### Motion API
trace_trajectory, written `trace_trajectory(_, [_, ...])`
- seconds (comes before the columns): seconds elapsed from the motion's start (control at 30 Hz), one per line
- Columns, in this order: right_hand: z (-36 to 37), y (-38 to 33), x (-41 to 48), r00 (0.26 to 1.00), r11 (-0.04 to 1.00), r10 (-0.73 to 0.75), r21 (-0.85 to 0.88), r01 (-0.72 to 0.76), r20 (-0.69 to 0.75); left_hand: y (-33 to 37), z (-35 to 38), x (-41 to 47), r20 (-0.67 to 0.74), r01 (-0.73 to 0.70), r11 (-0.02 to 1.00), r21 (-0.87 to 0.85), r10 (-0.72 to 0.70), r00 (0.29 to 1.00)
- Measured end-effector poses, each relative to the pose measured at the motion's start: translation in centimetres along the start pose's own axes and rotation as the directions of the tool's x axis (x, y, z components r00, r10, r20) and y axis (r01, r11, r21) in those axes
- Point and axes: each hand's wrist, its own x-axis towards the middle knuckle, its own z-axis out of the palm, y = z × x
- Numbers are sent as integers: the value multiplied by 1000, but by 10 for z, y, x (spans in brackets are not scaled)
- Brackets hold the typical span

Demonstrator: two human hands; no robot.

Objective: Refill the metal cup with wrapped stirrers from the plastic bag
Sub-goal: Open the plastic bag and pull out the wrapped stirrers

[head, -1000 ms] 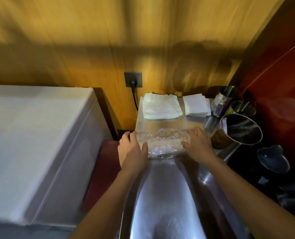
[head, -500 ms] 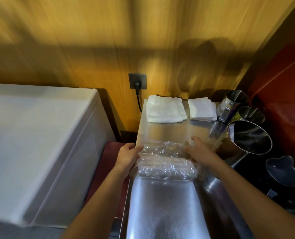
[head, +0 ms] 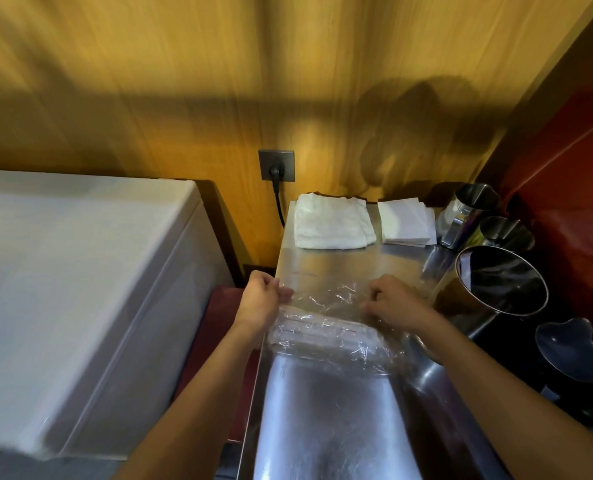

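A clear plastic bag of wrapped stirrers lies across the steel counter. My left hand pinches the bag's far left edge. My right hand grips the film near the bag's far right side, fingers curled into it. The stirrers show as pale sticks through the crinkled film. A large metal cup leans just right of my right hand, its dark mouth facing me. Two smaller metal cups stand behind it.
A folded white cloth and a stack of white napkins lie at the counter's back. A wall socket with a black plug sits above. A white chest appliance fills the left. Dark utensils sit at right.
The bag has slid toward me along the counter. Both hands have shifted from pressing its sides to gripping its far edge, the fingers now curled on the film.
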Motion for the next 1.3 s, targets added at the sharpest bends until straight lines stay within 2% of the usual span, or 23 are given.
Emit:
trace_trajectory(0.1, [-9, -11, -3, 998, 991, -25, 128, 31, -52, 10, -1, 1, -10, -24, 998, -60, 23, 1000])
trace_trajectory(0.23, [-24, -20, -12, 988, 973, -121, 186, 136, -93, 32, -9, 1, -66, -97, 988, -121, 89, 994])
trace_trajectory(0.37, [-37, -29, -19, 964, 884, -194, 393, 252, -181, 56, -15, -4, -128, -171, 976, -132, 154, 980])
trace_trajectory(0.43, [-43, -33, -19, 968, 856, -210, 454, 248, -135, 67, -16, -7, -155, -212, 956, -204, 182, 971])
trace_trajectory(0.5, [-46, -36, -17, 976, 908, -218, 369, 197, 17, 73, -14, -10, -141, -232, 930, -284, 199, 970])
trace_trajectory(0.57, [-46, -37, -15, 974, 964, -217, 173, 203, 68, 75, -11, -12, -105, -242, 933, -267, 222, 969])
trace_trajectory(0.63, [-46, -37, -15, 973, 965, -229, 127, 228, -3, 73, -11, -14, -22, -246, 944, -222, 247, 969])
trace_trajectory(0.7, [-47, -38, -17, 967, 952, -249, 167, 256, -62, 70, -16, -15, 162, -209, 958, -199, 243, 957])
trace_trajectory(0.77, [-53, -42, -22, 955, 937, -278, 192, 293, -103, 64, -25, -15, 386, -164, 974, -157, 213, 897])
trace_trajectory(0.83, [-61, -47, -24, 947, 937, -289, 163, 309, -137, 56, -30, -14, 498, -184, 982, -26, 173, 850])
trace_trajectory(0.9, [-68, -51, -25, 943, 950, -281, 90, 300, -179, 49, -28, -14, 460, -238, 970, 44, 192, 867])
trace_trajectory(1.0, [-72, -58, -29, 906, 954, -298, -57, 295, -299, 44, -23, -15, 273, -237, 967, -94, 254, 928])
trace_trajectory(1.1, [-68, -57, -32, 779, 933, -356, -155, 324, -516, 50, -27, -13, 178, -243, 947, -209, 281, 943])
trace_trajectory(1.2, [-61, -55, -39, 677, 937, -209, 53, 344, -706, 60, -32, -13, 152, -300, 928, -223, 337, 929])
trace_trajectory(1.3, [-49, -54, -44, 648, 892, -1, 292, 345, -762, 69, -35, -19, 182, -314, 901, -298, 376, 909])
